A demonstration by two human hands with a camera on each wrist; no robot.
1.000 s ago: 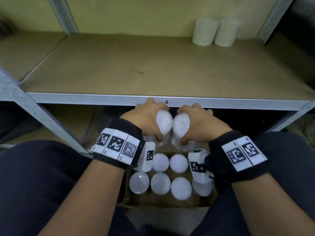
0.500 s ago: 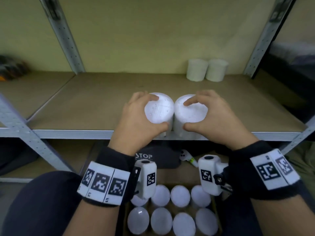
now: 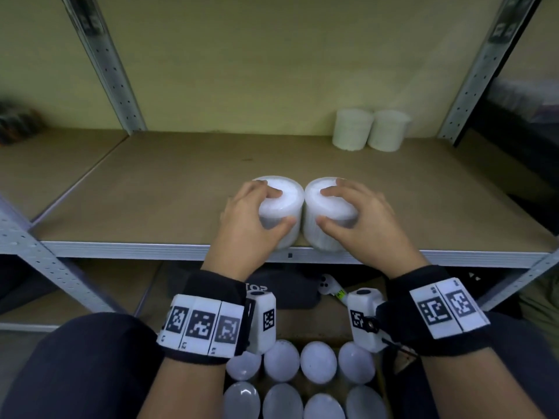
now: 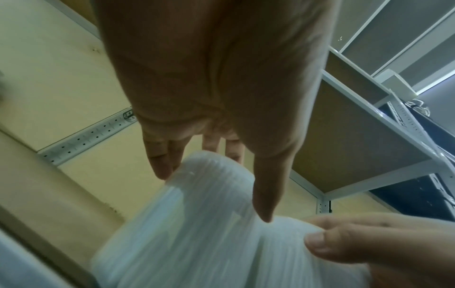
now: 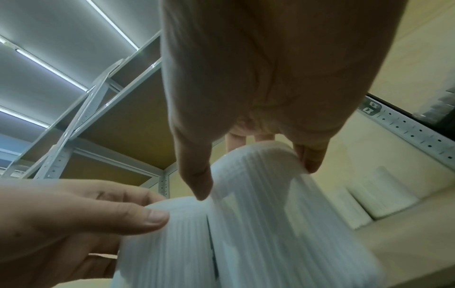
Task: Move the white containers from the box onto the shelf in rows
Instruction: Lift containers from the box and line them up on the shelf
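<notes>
My left hand (image 3: pixel 257 213) grips a white ribbed container (image 3: pixel 287 204) by its top, and my right hand (image 3: pixel 351 210) grips a second white container (image 3: pixel 326 207) the same way. Both containers stand side by side, touching, just inside the front edge of the brown shelf (image 3: pixel 169 195). In the left wrist view my fingers and thumb curl over the container (image 4: pixel 202 204); the right wrist view shows the same grip on the other container (image 5: pixel 258 185). Two more white containers (image 3: pixel 370 130) stand at the shelf's back right. Several white containers (image 3: pixel 317 362) sit in the cardboard box below.
Grey metal uprights (image 3: pixel 106 65) frame the shelf, with another upright (image 3: pixel 484 65) at the right. A metal rail (image 3: pixel 121 249) runs along the shelf's front edge. A dark cloth (image 3: pixel 284 291) and a small white device (image 3: pixel 328 285) lie under the shelf. My knees flank the box.
Both hands lifted their containers up out of the box and forward over the front rail; the containers now stand on the shelf near its front edge.
</notes>
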